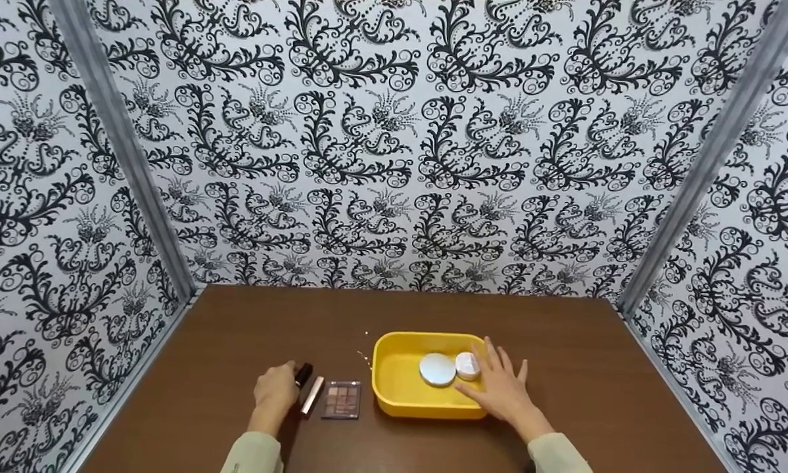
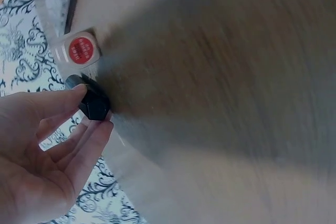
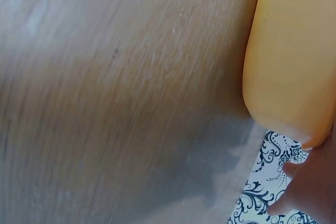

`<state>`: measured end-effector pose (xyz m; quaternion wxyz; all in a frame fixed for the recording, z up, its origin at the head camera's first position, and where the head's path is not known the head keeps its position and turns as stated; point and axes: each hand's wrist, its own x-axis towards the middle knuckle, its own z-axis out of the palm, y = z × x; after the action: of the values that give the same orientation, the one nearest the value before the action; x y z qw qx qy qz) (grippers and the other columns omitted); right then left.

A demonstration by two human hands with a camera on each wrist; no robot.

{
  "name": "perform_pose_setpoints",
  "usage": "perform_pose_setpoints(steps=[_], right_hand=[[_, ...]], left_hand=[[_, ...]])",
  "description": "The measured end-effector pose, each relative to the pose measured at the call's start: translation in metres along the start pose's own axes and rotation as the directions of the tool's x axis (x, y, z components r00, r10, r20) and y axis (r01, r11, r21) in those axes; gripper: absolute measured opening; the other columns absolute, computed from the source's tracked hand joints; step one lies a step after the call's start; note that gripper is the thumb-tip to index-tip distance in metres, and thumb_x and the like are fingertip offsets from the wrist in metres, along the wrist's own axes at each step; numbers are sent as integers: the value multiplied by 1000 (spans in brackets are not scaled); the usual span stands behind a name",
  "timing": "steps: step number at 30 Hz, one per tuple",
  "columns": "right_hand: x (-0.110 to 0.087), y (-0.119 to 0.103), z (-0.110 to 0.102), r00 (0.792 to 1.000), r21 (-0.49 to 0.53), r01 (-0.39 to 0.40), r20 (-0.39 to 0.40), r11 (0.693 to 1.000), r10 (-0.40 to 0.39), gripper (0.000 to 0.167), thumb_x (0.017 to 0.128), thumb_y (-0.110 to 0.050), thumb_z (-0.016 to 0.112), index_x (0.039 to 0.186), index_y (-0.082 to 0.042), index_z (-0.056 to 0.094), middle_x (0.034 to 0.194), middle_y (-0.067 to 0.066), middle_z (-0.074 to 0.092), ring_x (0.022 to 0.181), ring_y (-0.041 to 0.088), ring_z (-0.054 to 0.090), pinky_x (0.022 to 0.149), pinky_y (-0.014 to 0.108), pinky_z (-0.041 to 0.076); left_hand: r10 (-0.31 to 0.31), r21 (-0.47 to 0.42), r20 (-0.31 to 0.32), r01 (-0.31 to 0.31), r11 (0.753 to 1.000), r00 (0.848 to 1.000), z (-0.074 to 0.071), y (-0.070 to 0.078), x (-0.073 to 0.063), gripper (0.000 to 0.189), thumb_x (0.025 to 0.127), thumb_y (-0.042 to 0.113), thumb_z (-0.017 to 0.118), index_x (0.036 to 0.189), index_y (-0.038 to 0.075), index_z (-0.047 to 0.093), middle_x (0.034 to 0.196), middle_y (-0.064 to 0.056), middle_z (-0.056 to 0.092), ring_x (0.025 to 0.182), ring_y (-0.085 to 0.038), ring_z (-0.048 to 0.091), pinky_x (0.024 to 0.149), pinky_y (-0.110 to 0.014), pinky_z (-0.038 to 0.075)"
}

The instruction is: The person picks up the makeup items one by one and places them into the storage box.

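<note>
My left hand (image 1: 277,391) pinches a black lipstick tube (image 2: 94,100) between thumb and fingers, at the left of the table. Beside it lies a rose-gold lipstick (image 1: 312,397), whose end shows a red round sticker in the left wrist view. An eyeshadow palette (image 1: 341,399) with a clear lid lies right of that. Fingers spread, my right hand (image 1: 504,389) is over the right end of a yellow basket (image 1: 394,408). Inside the basket are a round silvery-white compact (image 1: 438,370) and a smaller round white case (image 1: 466,366), close to the right thumb and fingers.
A thin, sparkling strand (image 1: 365,358) lies just left of the basket. The brown table (image 1: 269,315) is bounded by patterned walls (image 1: 367,197) at the back and both sides, with grey corner strips (image 1: 137,164).
</note>
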<state>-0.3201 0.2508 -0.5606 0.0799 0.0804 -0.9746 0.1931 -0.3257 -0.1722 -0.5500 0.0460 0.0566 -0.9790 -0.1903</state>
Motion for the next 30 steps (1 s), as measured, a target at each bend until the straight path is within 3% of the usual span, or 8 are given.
perform_pose_setpoints(steps=[4,8,14,19,30], right_hand=[[1,0,-1,1000,3,7,-19,1000,-7,89,84,-60,67,153,-13,38,164,19,23,146,49,27,110,81,1],[-1,0,-2,1000,7,-7,22,1000,7,89,85,-61,66,154,-15,37,165,20,20,147,50,25,110,81,-2],[-1,-1,-4,999,-12,-10,45,1000,11,89,85,-62,65,155,-16,35,166,18,19,148,49,24,110,81,1],[1,-2,-4,999,-9,-7,45,1000,7,89,85,-63,64,156,-17,34,166,18,19,148,49,24,110,81,0],[2,-2,-3,999,-4,-4,44,1000,4,89,85,-62,64,156,-18,33,166,18,18,147,50,24,110,81,-3]], left_hand=[[-36,-63,28,37,997,999,-4,0,4,45,85,-4,60,130,2,62,117,-32,66,94,-53,66,73,-57,56],[-45,-102,31,47,994,999,-7,3,4,46,86,0,63,132,4,61,118,-31,66,96,-52,66,77,-58,56],[2,-185,-6,-3,983,1000,-16,19,6,41,85,5,67,125,10,65,110,-25,71,93,-45,69,75,-55,56],[42,-204,-8,-43,978,999,-24,36,6,41,87,5,68,127,12,65,113,-21,72,94,-42,70,77,-54,56],[98,-232,-29,-102,968,995,-25,68,7,39,89,7,69,127,14,66,115,-20,72,95,-41,70,78,-54,57]])
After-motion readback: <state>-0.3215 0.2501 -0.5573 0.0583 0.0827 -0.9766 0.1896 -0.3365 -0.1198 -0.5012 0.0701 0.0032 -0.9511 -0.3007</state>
